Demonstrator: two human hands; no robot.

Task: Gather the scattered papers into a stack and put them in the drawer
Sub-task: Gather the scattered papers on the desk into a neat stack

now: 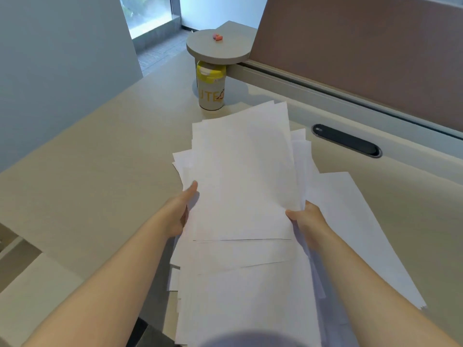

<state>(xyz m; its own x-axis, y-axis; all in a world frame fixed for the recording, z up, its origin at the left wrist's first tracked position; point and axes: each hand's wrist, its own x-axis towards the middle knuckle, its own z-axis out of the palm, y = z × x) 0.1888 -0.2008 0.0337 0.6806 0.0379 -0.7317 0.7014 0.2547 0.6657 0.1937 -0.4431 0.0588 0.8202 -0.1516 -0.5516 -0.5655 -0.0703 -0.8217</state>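
A loose pile of white papers [240, 171] lies on the beige desk [100, 171] in front of me, its sheets fanned out unevenly toward the near edge. My left hand [179, 211] grips the pile's left side, thumb on top. My right hand [304, 216] holds the right side, fingers curled under the upper sheets. One more white sheet [355, 221] lies flat to the right, partly under the pile. No drawer is in view.
A white bottle with a yellow lid [211, 86] stands behind the papers, under a round grey shelf [218, 47] with small pink items. A black cable slot [347, 141] sits at right, before a brown partition [363, 53]. The desk's left edge drops to the floor.
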